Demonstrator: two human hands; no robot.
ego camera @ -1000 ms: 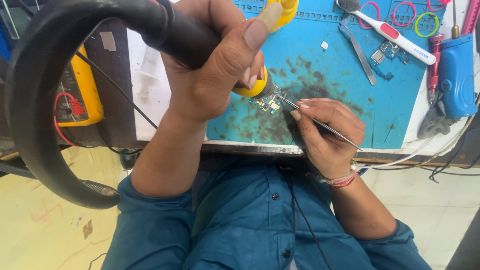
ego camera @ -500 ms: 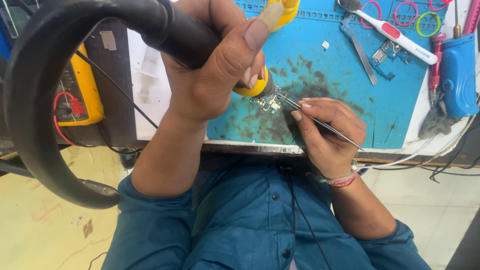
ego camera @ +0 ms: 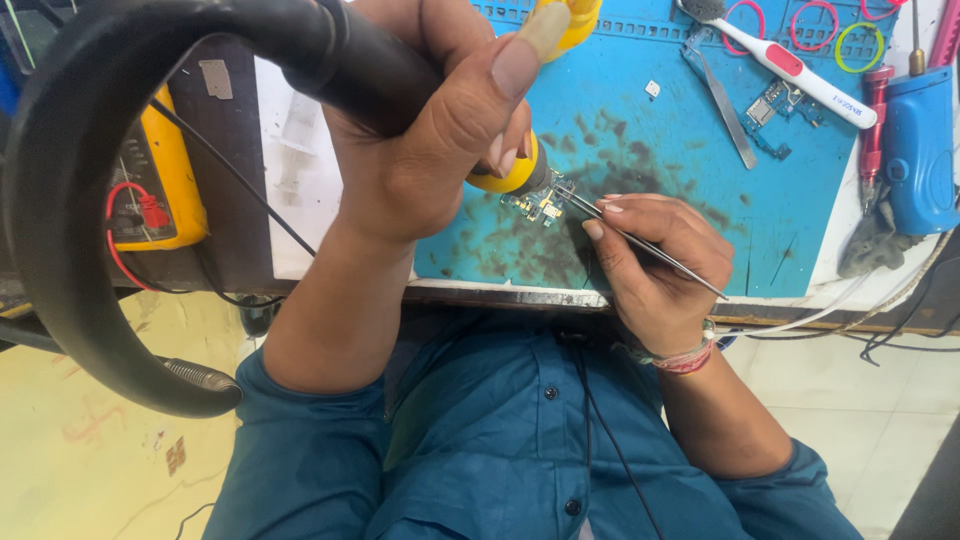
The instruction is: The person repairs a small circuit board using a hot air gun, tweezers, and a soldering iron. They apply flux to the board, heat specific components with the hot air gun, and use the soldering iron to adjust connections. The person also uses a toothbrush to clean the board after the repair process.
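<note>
My left hand [ego camera: 420,150] is wrapped around the black handle of a hot-air tool [ego camera: 365,70]. The tool's yellow collar and nozzle [ego camera: 510,178] point down at a small circuit board [ego camera: 535,207] on the stained blue work mat [ego camera: 650,140]. A thick black hose [ego camera: 60,200] loops from the handle down the left side. My right hand [ego camera: 660,270] pinches thin metal tweezers [ego camera: 650,243], and their tip touches the board just under the nozzle. A red thread band sits on my right wrist.
A yellow multimeter [ego camera: 160,180] with a red lead lies at the left. On the mat's far side are a white-and-red brush [ego camera: 790,65], a metal strip [ego camera: 725,95], another small board [ego camera: 770,105] and coloured rubber bands [ego camera: 815,20]. A blue tool [ego camera: 920,150] and cables sit at the right.
Almost nothing differs. Both hands keep their grips, and the nozzle and tweezer tip stay at the small board.
</note>
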